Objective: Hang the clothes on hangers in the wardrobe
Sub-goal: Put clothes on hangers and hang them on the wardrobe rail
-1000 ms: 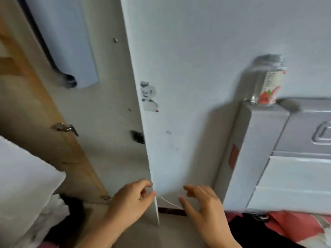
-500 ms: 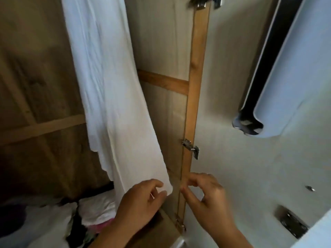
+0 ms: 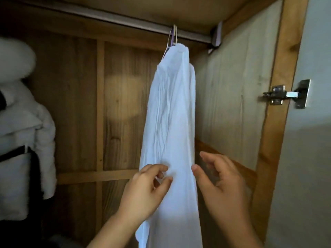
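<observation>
already the white garment (image 3: 170,126) hangs on a hanger (image 3: 172,37) hooked over the rail (image 3: 125,22) in the upper middle of the frame. the left hand (image 3: 145,192) sits at its lower front edge with fingers curled, seemingly pinching a thin bit of fabric or thread, though that is hard to tell; the right hand (image 3: 223,183) hovers just beside the cloth, fingers loosely spread, holding nothing. a tug from the left hand could likely drag the cloth off the hanger or unhook it. the wardrobe is bare wood, with a puffy white jacket (image 3: 23,140) at the left edge and a hinge (image 3: 284,94) at right.
</observation>
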The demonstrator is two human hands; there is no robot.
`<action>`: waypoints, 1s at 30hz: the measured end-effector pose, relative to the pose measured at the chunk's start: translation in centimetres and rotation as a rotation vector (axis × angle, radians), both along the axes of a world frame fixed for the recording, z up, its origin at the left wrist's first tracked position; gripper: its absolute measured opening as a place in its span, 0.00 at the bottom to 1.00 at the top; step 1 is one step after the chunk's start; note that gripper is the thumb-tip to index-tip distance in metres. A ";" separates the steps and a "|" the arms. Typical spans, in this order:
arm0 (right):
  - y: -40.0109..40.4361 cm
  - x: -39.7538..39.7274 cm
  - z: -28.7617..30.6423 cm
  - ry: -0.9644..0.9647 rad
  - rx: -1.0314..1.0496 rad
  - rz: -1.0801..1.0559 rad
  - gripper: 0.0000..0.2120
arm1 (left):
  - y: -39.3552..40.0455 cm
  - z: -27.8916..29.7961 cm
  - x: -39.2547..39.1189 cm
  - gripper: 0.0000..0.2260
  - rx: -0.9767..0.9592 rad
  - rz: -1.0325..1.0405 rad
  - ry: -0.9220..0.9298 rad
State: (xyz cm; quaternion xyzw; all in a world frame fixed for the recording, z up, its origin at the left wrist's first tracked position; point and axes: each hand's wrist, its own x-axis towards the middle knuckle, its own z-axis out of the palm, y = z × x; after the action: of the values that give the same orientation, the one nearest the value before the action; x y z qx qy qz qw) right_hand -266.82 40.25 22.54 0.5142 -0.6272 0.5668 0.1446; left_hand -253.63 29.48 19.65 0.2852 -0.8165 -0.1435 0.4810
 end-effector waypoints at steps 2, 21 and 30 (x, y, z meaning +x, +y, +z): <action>-1.8 -0.3 2.6 0.025 -0.080 0.009 0.14 | -1.7 2.7 -0.6 0.15 -0.057 -0.010 0.045; -17.5 -1.5 28.5 0.528 -0.181 -0.460 0.23 | -22.0 19.8 -5.6 0.09 -0.338 -0.172 0.258; -19.9 -1.0 28.7 0.712 0.122 -0.848 0.16 | -25.9 25.4 -7.5 0.07 -0.426 -0.184 0.281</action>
State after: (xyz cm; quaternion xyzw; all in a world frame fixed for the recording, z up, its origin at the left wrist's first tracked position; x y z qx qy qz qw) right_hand -267.83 20.32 51.25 0.3841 -0.7232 0.2129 0.5330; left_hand -261.08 3.58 45.02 0.0794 -0.7759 -0.0496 0.6238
